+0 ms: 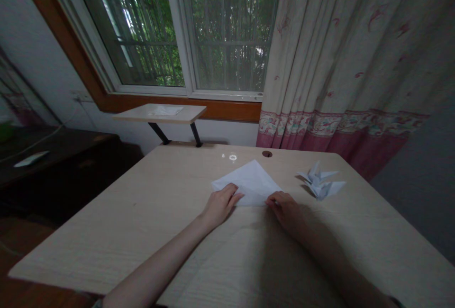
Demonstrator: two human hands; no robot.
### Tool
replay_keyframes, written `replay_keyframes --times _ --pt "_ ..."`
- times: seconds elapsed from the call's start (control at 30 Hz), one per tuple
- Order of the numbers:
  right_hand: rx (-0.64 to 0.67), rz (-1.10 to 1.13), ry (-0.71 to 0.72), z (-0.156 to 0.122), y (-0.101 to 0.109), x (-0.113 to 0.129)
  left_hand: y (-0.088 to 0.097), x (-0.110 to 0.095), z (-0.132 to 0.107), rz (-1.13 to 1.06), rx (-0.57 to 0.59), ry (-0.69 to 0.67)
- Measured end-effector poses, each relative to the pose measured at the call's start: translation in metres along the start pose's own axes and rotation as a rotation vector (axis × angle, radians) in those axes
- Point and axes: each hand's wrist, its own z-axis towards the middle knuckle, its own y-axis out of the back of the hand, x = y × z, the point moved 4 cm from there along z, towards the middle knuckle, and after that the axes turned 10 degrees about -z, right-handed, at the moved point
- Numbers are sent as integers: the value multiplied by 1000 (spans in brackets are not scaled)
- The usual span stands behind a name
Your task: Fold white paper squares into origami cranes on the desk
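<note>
A folded sheet of white paper (250,182) lies flat near the middle of the pale wood-grain desk (106,241). My left hand (219,205) rests on its lower left edge, fingers on the paper. My right hand (285,209) sits at its lower right corner, in shadow, with fingertips on the fold. A white origami crane (319,180) lies on the desk to the right of my right hand, not touched by either hand. The part of the sheet under my fingers is hidden.
A small hole (267,154) pierces the desk's far edge. Behind it, a narrow shelf (159,113) with a white sheet stands below the window (181,28). A patterned curtain (341,61) hangs at the right, and a dark wooden cabinet (53,156) stands at the left.
</note>
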Motion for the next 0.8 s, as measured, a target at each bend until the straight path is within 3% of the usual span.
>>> replay_keyframes --times 0.43,0.67,0.8 --pt "-44 50 -102 -1 -10 -14 4 3 -1 52 -104 99" --pt "-52 23 -7 1 -9 -8 4 -12 -2 104 -196 -217" --pt "-30 -5 24 1 -10 -8 4 -22 -5 247 -152 -384"
